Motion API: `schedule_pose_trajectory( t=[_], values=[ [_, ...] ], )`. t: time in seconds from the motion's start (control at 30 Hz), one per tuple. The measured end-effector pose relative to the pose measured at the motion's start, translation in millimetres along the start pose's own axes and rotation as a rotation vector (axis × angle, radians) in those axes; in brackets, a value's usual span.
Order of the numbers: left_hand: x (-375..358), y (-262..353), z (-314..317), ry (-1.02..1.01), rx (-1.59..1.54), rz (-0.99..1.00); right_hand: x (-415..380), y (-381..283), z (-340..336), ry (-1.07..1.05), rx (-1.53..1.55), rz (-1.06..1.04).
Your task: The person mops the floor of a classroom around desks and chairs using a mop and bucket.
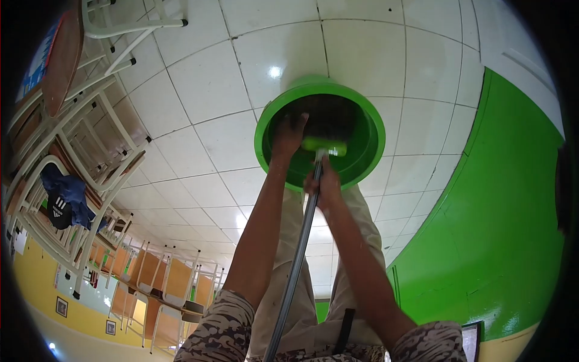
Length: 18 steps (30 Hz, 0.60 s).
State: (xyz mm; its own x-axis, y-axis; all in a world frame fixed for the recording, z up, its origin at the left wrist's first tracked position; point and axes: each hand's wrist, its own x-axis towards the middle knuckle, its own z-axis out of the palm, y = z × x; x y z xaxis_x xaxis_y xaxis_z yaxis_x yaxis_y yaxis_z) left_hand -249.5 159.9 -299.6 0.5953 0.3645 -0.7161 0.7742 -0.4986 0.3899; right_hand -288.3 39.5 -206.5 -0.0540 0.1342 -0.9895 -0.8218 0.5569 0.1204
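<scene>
Head view: looked down over both arms to a white tiled floor point(205, 90).
Bucket: green bucket point(368, 130) stood on the tiles, near a green wall point(500, 229).
Mop: green mop head point(324, 145) sat inside the bucket, its handle point(297, 265) rising toward the camera.
Left hand: left hand point(288, 137) reached into the bucket beside the mop head; how far it was closed could not be told.
Right hand: right hand point(324, 187) was wrapped closed around the handle, just below the mop head.
Left side: stacked chairs point(78, 157), well apart.
</scene>
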Motion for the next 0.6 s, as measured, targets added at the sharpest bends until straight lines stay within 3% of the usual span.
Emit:
schedule_pose_trajectory(
  t=[0.17,0.23,0.27,0.33,0.37,0.43,0.47,0.53,0.57,0.6],
  values=[
    [-36,6,-7,0.091,-0.173,0.248,128,-29,-9,-0.090,0.089,0.063],
    [-54,4,-23,-0.213,-0.450,-0.164,133,-30,-11,-0.110,0.147,0.082],
    [-60,1,-27,-0.209,-0.453,-0.164,117,-29,-8,-0.130,0.152,0.087],
    [-71,-3,-29,-0.452,-1.134,-0.850,65,-22,2,-0.096,0.138,0.100],
    [-75,10,-36,-0.451,-1.138,-0.848,28,-13,9,-0.040,0.124,0.106],
    [-82,51,-51,-0.661,-1.488,-0.833,-39,9,13,0.028,0.031,-0.014],
    [-78,39,-32,-0.663,-1.494,-0.830,-71,11,17,-0.018,0.124,0.123],
    [-67,-2,17,-0.462,-1.453,-0.717,-118,15,14,0.017,0.193,0.107],
    [-63,-1,18,-0.436,-1.260,-0.412,-138,20,15,0.077,0.150,0.087],
    [-52,-7,21,-0.435,-1.265,-0.413,-160,24,16,0.091,0.152,0.161]
  ],
)
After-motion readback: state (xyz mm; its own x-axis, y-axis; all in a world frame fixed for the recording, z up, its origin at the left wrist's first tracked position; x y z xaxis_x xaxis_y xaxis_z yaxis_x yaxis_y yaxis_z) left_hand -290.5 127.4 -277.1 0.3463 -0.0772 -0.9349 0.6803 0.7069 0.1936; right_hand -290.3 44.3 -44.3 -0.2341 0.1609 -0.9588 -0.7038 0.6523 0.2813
